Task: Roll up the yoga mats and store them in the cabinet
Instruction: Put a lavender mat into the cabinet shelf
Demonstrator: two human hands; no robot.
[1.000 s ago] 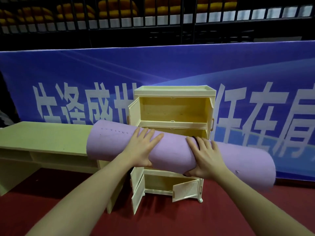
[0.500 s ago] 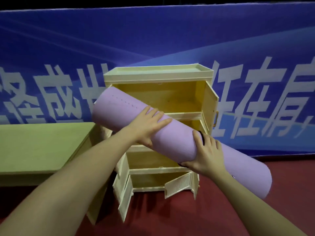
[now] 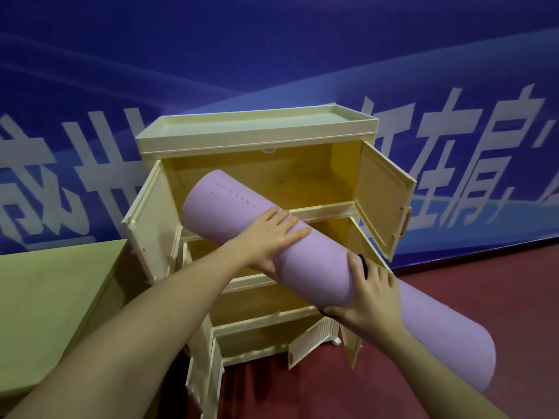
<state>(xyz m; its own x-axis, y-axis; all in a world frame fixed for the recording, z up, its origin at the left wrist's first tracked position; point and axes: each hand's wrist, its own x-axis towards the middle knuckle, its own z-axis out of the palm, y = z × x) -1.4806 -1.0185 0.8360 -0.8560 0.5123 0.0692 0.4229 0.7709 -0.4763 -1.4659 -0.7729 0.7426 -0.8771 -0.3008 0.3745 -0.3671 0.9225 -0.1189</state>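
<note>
As hands (image 3: 320, 276) tilt mat (image 3: 314, 261), end enters cabinet (image 3: 257, 137).

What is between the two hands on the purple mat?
In the head view, only a bare stretch of the rolled purple mat lies between the left hand and the right hand.

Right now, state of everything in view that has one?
yoga mat: rolled, tilted, far end at top compartment
cabinet: doors open, top compartment holds nothing visible
left hand: grips mat
right hand: grips mat
black band: around mat, at right hand
</note>
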